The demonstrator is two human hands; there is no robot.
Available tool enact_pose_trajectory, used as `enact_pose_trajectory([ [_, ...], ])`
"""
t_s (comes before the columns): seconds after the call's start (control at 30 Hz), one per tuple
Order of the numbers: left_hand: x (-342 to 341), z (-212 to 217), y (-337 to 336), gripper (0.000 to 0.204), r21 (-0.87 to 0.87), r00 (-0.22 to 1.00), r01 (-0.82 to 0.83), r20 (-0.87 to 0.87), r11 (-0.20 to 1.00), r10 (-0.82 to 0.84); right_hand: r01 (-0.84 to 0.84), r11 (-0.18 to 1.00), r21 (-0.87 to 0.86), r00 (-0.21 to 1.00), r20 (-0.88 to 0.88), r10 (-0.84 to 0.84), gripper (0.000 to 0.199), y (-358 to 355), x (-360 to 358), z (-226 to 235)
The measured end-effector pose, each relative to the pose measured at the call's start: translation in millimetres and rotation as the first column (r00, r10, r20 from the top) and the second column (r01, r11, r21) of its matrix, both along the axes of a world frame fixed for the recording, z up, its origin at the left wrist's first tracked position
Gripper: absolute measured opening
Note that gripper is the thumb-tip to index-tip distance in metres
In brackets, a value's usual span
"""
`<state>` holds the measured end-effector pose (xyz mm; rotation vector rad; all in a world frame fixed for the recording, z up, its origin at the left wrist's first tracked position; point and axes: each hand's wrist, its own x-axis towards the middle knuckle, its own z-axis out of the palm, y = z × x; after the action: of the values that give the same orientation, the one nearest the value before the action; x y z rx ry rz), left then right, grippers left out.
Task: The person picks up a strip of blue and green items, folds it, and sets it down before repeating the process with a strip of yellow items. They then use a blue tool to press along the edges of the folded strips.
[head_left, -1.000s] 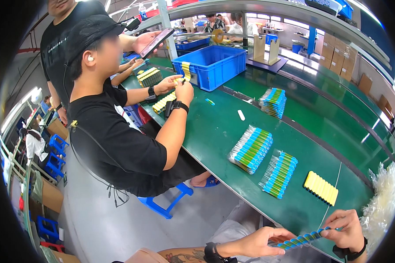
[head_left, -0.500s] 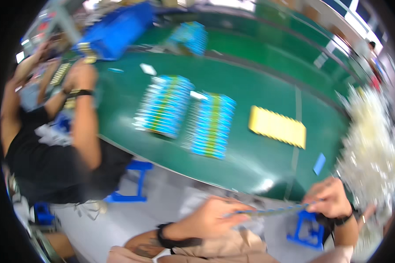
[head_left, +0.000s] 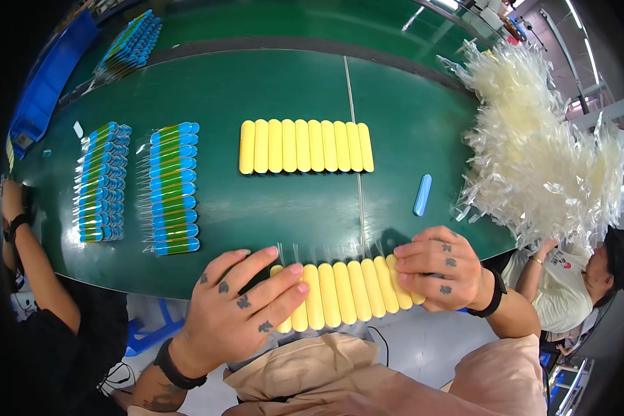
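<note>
Between my hands, at the table's near edge, is a side-by-side row of yellow nail files point(head_left: 347, 291), round-ended, with clear sleeve ends sticking out along the far side. My left hand point(head_left: 232, 305) grips the row's left end, fingers over the top. At the right end, my right hand point(head_left: 444, 270) holds it with fingers bent over the last files. Thumbs are mostly hidden beneath. Beyond them on the green table lies a second row of yellow nail files point(head_left: 305, 145). A single light-blue nail file point(head_left: 423, 195) rests to its right.
Two stacks of blue nail files with green bands, a left stack point(head_left: 104, 184) and a right stack point(head_left: 175, 191), lie at left. A further blue bundle point(head_left: 130, 41) sits by a blue bin point(head_left: 52, 76). Clear plastic sleeves point(head_left: 534, 145) heap up at right. Co-workers sit at both sides.
The held row was edge-on and now shows its yellow faces upward. My view has swung right, so the table things appear further left. Both hands still grip the row.
</note>
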<state>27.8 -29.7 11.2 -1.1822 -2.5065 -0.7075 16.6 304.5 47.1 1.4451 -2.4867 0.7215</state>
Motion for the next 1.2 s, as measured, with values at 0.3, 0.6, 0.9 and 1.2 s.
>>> enact_pose_trajectory([
  [0.3, -11, -7, 18, 0.031, 0.000, 0.996, 0.081, 0.044, 0.997, -0.081, 0.051, 0.971, 0.234, 0.996, -0.080, -0.033, 0.029, 17, 8, -8],
  [0.6, -8, -4, 8, 0.036, 0.002, 0.966, 0.109, 0.235, 0.994, -0.106, 0.300, 0.937, 0.176, 0.934, 0.145, -0.326, 0.035, 37, -4, 20],
  [0.9, -27, -16, 26, 0.007, 0.506, 0.813, -0.281, 0.577, 0.815, -0.078, 0.446, 0.737, 0.508, 0.873, -0.066, -0.482, 0.032, 34, -42, 7],
  [1.2, -26, -17, 16, 0.010, 0.679, 0.743, -0.395, 0.632, 0.619, -0.220, 0.250, 0.881, 0.402, 0.938, 0.126, -0.323, 0.020, -12, -32, 25],
])
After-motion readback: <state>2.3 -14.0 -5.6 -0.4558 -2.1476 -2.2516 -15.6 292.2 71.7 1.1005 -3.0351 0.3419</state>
